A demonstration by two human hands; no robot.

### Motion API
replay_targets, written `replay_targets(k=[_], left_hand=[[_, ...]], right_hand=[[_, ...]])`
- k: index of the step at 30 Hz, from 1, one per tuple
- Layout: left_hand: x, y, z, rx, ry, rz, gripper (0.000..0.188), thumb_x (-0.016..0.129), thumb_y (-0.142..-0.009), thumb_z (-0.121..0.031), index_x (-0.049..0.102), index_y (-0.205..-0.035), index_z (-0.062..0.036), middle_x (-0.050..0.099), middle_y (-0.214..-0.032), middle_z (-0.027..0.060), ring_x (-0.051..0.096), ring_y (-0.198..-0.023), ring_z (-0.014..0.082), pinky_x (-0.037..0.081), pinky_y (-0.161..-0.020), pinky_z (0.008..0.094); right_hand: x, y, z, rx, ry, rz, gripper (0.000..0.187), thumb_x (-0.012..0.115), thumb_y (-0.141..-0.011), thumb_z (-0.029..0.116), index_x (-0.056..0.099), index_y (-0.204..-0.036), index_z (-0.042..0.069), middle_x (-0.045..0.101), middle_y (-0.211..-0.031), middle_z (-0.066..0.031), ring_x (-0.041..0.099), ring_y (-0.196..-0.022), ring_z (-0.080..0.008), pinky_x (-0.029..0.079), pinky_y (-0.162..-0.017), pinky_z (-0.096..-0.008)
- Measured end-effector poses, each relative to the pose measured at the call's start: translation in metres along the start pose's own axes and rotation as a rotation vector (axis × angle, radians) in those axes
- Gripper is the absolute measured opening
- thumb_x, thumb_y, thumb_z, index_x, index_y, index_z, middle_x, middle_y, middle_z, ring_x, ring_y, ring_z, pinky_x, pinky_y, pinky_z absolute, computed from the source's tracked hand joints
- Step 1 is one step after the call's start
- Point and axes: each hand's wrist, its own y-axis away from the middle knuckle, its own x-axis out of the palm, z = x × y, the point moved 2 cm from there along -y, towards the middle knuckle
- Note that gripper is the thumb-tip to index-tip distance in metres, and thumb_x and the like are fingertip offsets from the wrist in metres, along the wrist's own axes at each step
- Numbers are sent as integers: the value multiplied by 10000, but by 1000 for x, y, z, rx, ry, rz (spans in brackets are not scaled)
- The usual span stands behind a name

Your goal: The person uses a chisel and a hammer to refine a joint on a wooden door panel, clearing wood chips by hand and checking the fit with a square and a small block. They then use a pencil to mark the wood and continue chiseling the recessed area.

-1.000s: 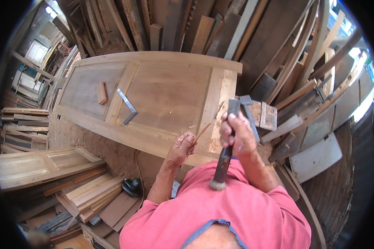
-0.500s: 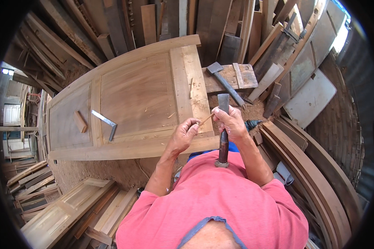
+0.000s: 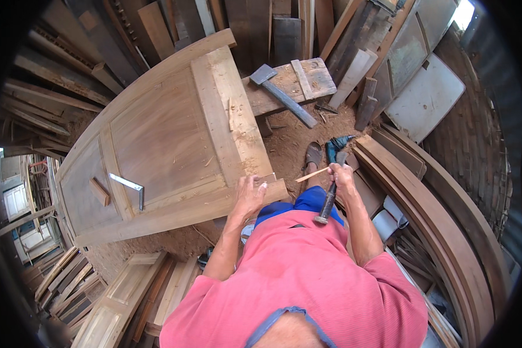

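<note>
In my right hand (image 3: pixel 342 178) I grip a chisel (image 3: pixel 328 204), its dark handle slanting down toward my shirt and its blade end pointing away. A thin wood strip (image 3: pixel 311 175) also sticks out leftward from those fingers. My left hand (image 3: pixel 250 194) is at the near right corner of a large panelled wooden door (image 3: pixel 156 130), fingers apart and apparently touching its edge. Wood shavings and a thin sliver (image 3: pixel 231 115) lie on the door's end rail. A try square (image 3: pixel 127 182) and a small wooden block (image 3: pixel 100 192) rest farther left on it.
Beyond the door's end, a mallet or hammer (image 3: pixel 284 95) lies across a rough wooden bench (image 3: pixel 319 81). A teal power tool (image 3: pixel 335 146) sits on the shaving-covered floor near my foot (image 3: pixel 313 159). Long boards (image 3: pixel 441 226) stack at right; another panelled door (image 3: pixel 119 301) leans lower left.
The left hand has let go of the strip and moved to the door's corner. My right hand has moved rightward with chisel and strip, and the view has shifted right.
</note>
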Motion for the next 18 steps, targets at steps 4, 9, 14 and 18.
replay_targets(k=[4,9,14,18], left_hand=[[15,-8,38,-213,-343,138,553,615,-895,-377,515,-1343,-68,453,-1383,251,384,-1339,409,276,-1133,499],[14,-10,20,-262,-420,374,623,595,-901,-394,452,-1418,-76,217,-1542,321,238,-1426,476,242,-1168,505],[22,-20,26,-274,-371,371,636,609,-890,-432,466,-1409,-92,187,-1508,395,207,-1409,544,247,-1166,526],[26,-19,27,-325,-355,379,649,611,-883,-459,470,-1411,-107,171,-1509,402,182,-1412,556,226,-1172,530]], right_hand=[[-51,-43,-32,67,114,-249,209,599,-871,145,566,-688,50,513,-551,-31,454,-408,-143,353,-375,-318],[-72,-105,-68,135,268,-336,218,593,-861,147,595,-716,-16,554,-576,-85,514,-435,-193,377,-390,-360],[-43,-184,-62,-107,470,-249,332,647,-820,236,623,-645,-45,579,-566,-116,555,-480,-226,406,-450,-397],[4,-176,-1,-168,378,-181,327,603,-857,207,603,-611,-9,554,-548,-85,542,-488,-214,406,-454,-380]])
